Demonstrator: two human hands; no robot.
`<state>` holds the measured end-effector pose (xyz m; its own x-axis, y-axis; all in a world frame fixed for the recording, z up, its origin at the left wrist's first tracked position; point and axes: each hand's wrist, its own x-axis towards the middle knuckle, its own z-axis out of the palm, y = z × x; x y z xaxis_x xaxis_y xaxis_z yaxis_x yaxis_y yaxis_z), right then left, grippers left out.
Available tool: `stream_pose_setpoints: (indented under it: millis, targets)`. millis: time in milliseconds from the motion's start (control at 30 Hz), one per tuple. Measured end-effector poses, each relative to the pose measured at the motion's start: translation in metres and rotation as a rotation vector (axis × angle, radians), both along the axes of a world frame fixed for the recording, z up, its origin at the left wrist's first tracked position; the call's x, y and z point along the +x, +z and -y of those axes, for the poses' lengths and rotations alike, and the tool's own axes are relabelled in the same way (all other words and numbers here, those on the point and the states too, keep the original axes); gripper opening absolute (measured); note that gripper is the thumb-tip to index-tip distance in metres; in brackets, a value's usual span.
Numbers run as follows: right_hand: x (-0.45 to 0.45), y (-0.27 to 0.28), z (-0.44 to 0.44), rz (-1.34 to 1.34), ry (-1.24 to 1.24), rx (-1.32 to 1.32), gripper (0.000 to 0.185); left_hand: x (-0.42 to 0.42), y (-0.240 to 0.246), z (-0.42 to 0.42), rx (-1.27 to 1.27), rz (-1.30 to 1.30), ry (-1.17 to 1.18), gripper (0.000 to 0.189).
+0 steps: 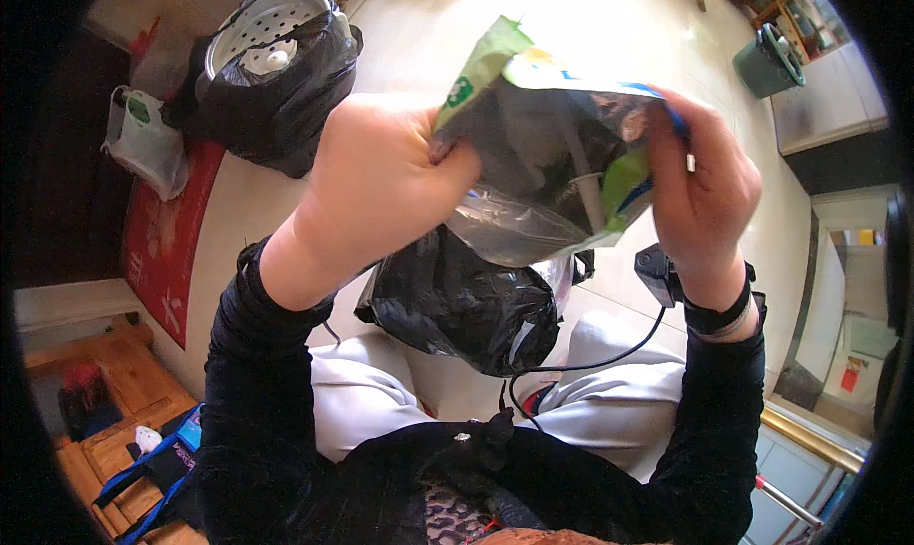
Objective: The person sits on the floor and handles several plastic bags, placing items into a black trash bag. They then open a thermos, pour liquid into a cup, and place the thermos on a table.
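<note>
A plastic packaging bag (528, 224) with a see-through panel and green, white and blue printed edges is stretched between my hands. My left hand (389, 170) pinches its left edge, thumb against the film. On the other side, my right hand (703, 177) grips the printed right edge. Dark and brownish shapes show through the film, but what they are is unclear. Beneath the packaging, between my knees, a black plastic bag (464, 295) rests low; its contents are hidden. A small black device (653, 274) is strapped at my right wrist, and a cable runs from it towards my waist.
At the upper left, a second black plastic bag (278, 120) holds a white perforated basket (268, 17). Beside it are a translucent plastic bag (146, 141) and a red mat (175, 238). A green bucket (764, 66) stands far right. Wooden furniture (128, 416) is at lower left.
</note>
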<state>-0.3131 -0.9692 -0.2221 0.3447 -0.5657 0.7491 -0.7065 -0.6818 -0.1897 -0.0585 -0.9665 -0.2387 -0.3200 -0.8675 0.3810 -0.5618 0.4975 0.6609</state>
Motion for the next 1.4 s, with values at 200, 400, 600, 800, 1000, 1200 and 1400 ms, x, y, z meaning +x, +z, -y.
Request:
stream_pose_setpoints:
  millis: [200, 400, 600, 800, 1000, 1200, 1400]
  targets:
    - [-0.010, 0.003, -0.002, 0.032, -0.006, 0.002, 0.019, 0.000, 0.016, -0.012, -0.175, 0.000, -0.022, 0.017]
    - [-0.008, -0.008, 0.001, 0.090, 0.057, 0.017, 0.019, 0.006, 0.020, -0.015, -0.158, -0.044, -0.024, 0.013]
    - [-0.009, -0.006, -0.004, 0.075, 0.098, 0.095, 0.022, 0.012, 0.027, -0.023, -0.154, -0.027, -0.019, 0.011]
    - [-0.006, -0.003, -0.009, 0.070, 0.088, 0.095, 0.020, 0.013, 0.033, -0.024, -0.148, -0.082, -0.051, 0.013]
    - [0.005, -0.003, -0.005, 0.089, 0.129, 0.040, 0.020, 0.017, 0.025, -0.019, -0.034, -0.146, -0.054, 0.019]
    - [0.007, -0.003, -0.001, 0.126, 0.081, 0.021, 0.017, 0.030, -0.018, 0.039, 0.258, -0.719, -0.288, 0.051]
    - [0.013, 0.005, -0.005, 0.080, 0.140, -0.046, 0.017, 0.007, -0.103, 0.077, 0.961, -1.294, -0.605, 0.077]
